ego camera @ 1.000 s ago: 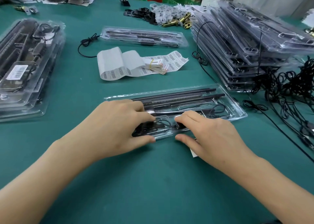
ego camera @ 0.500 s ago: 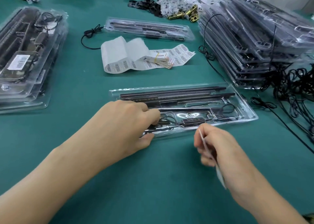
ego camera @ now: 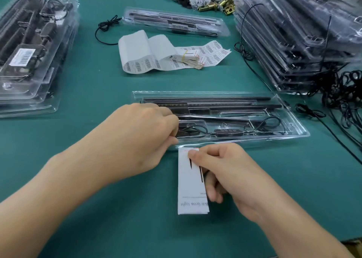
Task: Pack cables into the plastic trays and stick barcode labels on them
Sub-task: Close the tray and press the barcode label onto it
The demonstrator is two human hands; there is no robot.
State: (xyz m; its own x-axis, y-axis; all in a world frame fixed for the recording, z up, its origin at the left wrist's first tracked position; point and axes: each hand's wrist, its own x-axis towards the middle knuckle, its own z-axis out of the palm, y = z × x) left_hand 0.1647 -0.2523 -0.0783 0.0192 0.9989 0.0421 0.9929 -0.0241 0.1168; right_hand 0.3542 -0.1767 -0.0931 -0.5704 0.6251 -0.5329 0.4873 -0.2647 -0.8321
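1. Left hand (ego camera: 141, 138): fingers curled onto the left end of the clear plastic tray (ego camera: 274, 139), mid-desk, black cable (ego camera: 195, 129) coiled inside.
2. Right hand (ego camera: 225, 171) pinches a folded white leaflet (ego camera: 188, 191) right at the tray's near edge.
3. Barcode label strip (ego camera: 213, 52) sits behind the tray.

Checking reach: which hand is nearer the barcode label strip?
Left. The left hand holds the tray below the label strip; the right hand pinches a leaflet farther toward the person.

The green table (ego camera: 94, 85) carries a clear plastic tray (ego camera: 299, 135) at centre, barcode labels (ego camera: 148, 52) at 12 o'clock, labelled trays (ego camera: 29, 52) at 10, stacked trays (ego camera: 293, 42) at 2, loose cables (ego camera: 344, 93) at 3.
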